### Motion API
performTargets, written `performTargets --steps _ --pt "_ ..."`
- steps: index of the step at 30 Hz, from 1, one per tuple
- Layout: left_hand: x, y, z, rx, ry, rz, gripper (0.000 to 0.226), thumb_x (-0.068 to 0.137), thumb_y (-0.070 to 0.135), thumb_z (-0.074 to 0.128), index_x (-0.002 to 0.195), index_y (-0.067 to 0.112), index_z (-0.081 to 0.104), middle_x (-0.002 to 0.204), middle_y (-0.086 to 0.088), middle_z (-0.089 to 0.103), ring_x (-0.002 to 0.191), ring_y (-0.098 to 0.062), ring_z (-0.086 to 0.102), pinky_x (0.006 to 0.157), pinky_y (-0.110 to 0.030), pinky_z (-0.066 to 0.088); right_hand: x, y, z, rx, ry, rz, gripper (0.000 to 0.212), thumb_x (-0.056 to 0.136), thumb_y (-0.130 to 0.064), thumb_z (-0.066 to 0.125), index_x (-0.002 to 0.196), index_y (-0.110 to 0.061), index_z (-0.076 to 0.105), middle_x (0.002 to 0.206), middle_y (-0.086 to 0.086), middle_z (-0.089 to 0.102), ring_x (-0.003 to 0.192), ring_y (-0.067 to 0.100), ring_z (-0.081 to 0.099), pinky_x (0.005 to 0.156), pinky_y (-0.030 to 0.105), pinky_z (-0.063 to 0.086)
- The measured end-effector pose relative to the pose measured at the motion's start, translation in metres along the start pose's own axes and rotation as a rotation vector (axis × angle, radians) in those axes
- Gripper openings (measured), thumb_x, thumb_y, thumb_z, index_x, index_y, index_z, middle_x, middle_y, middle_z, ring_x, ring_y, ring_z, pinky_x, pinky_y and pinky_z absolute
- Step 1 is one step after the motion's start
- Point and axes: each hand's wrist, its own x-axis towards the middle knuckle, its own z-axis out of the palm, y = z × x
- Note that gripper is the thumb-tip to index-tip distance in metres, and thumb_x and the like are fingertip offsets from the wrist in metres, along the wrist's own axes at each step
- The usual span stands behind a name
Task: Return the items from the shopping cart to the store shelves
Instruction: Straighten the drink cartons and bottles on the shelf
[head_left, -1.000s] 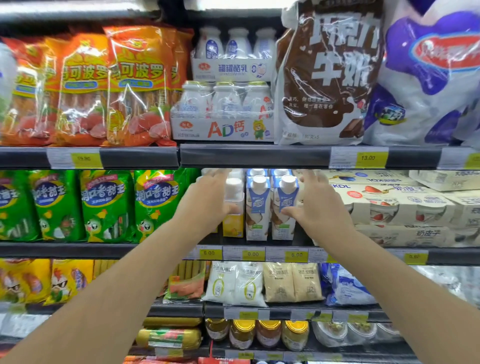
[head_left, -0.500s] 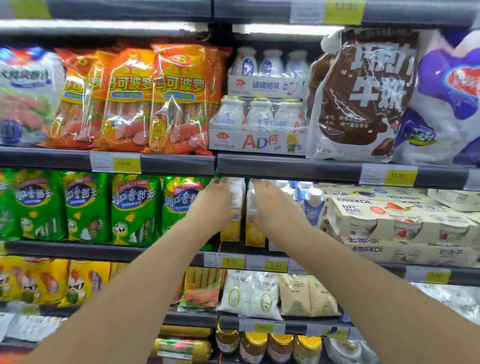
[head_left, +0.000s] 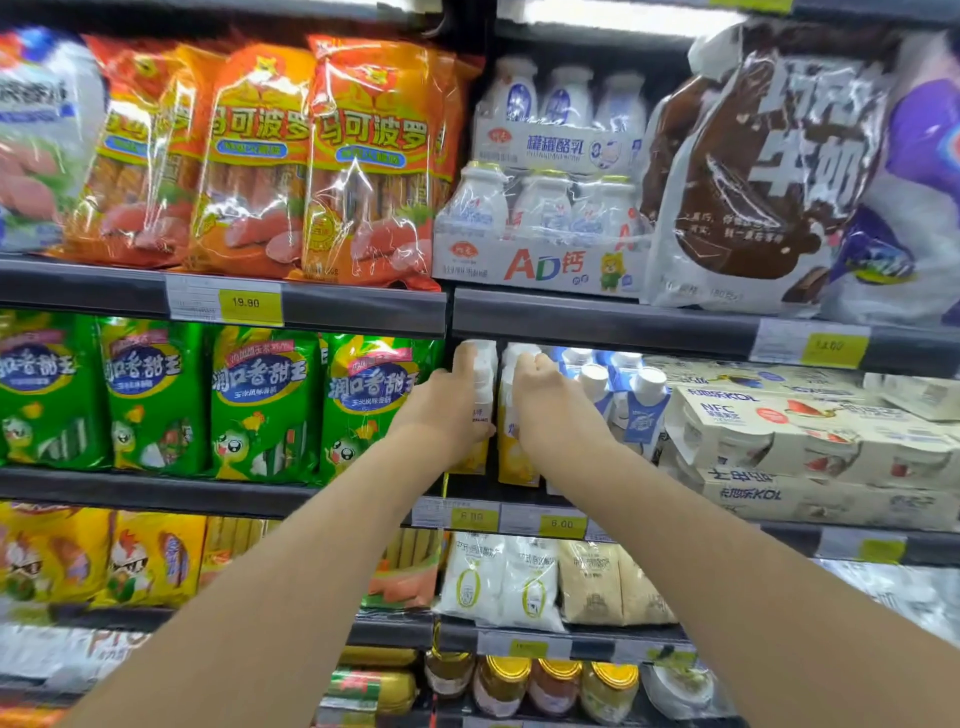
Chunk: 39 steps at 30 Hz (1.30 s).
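Yellow cartons now side by side, frame centre. My left hand (head_left: 449, 410) grips left carton (head_left: 480, 395), right hand (head_left: 550, 410) grips right carton (head_left: 511, 457). Moved over from blue cartons (head_left: 641, 410). Almost shelved.

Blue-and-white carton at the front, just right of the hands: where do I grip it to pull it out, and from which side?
Take the blue-and-white carton by its flat side panels below the white cap, coming straight in from the front. It stands upright with another carton close on its left and yogurt packs on its right, so there's little room from either side.
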Motion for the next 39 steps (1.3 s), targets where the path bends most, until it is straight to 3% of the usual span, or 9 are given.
performTargets --steps 2,5,21,25,27,31,34,39 --pt "0.001 -0.001 0.003 0.008 0.015 0.004 0.084 0.086 0.035 0.072 0.145 0.020 0.013 0.112 -0.016 0.063 0.102 -0.036 0.065 0.077 -0.043 0.052 0.000 -0.001 0.000 -0.009 -0.001 0.011 0.035 0.087 0.003 0.060 0.117 -0.004 0.045 0.114 0.013 0.049 0.098 0.031 0.063 0.064 0.032 0.043" --pt "0.001 -0.003 0.006 0.030 0.027 0.015 0.086 0.089 0.036 0.068 0.148 0.017 0.009 0.110 -0.016 0.065 0.099 -0.034 0.066 0.074 -0.039 0.051 -0.001 -0.002 0.000 -0.042 -0.007 0.009 0.035 0.088 -0.002 0.064 0.118 -0.004 0.045 0.113 0.013 0.050 0.097 0.029 0.064 0.064 0.029 0.041" --pt "-0.017 -0.005 0.002 -0.028 0.005 -0.014 0.085 0.085 0.035 0.074 0.144 0.028 0.014 0.113 -0.013 0.065 0.096 -0.032 0.067 0.076 -0.042 0.057 0.003 -0.007 -0.011 -0.018 -0.120 0.052 0.047 0.086 0.004 0.062 0.128 -0.003 0.041 0.118 0.016 0.045 0.103 0.030 0.059 0.072 0.030 0.042" --pt "-0.017 -0.008 0.001 -0.115 -0.008 -0.088 0.099 0.079 0.038 0.080 0.148 0.029 0.011 0.122 -0.012 0.062 0.100 -0.033 0.066 0.080 -0.044 0.058 0.007 -0.009 -0.014 0.001 -0.167 0.090 0.052 0.084 0.006 0.064 0.129 -0.005 0.040 0.120 0.016 0.046 0.105 0.031 0.059 0.071 0.032 0.044" --pt "-0.020 -0.011 0.002 -0.205 -0.027 -0.141 0.101 0.074 0.038 0.083 0.147 0.029 0.014 0.116 -0.009 0.064 0.090 -0.031 0.070 0.077 -0.046 0.061 0.012 -0.011 -0.020 0.012 -0.207 0.112 0.054 0.083 0.007 0.063 0.129 -0.005 0.038 0.122 0.017 0.047 0.100 0.030 0.058 0.069 0.031 0.044" --pt "-0.026 -0.021 0.012 -0.309 -0.101 -0.180 0.067 0.079 0.031 0.081 0.128 0.021 0.036 0.099 -0.007 0.069 0.076 -0.026 0.073 0.069 -0.045 0.063 0.017 -0.014 -0.030 -0.029 -0.295 0.117 0.065 0.080 0.005 0.069 0.134 -0.005 0.034 0.129 0.018 0.047 0.109 0.033 0.057 0.069 0.032 0.043" --pt "-0.025 -0.024 0.014 -0.369 -0.122 -0.182 0.048 0.084 0.026 0.077 0.116 0.022 0.041 0.091 -0.006 0.069 0.066 -0.020 0.073 0.064 -0.042 0.064 0.016 -0.015 -0.033 -0.064 -0.315 0.089 0.063 0.081 0.004 0.069 0.135 -0.006 0.037 0.129 0.018 0.046 0.096 0.028 0.052 0.069 0.031 0.043" --pt "-0.024 -0.024 0.013 -0.366 -0.139 -0.186 0.042 0.087 0.023 0.074 0.112 0.023 0.041 0.088 -0.006 0.069 0.066 -0.020 0.073 0.065 -0.041 0.064 0.021 -0.018 -0.038 -0.138 -0.350 0.033 0.045 0.086 0.002 0.063 0.128 -0.006 0.051 0.102 0.013 0.048 0.087 0.024 0.051 0.069 0.029 0.046"
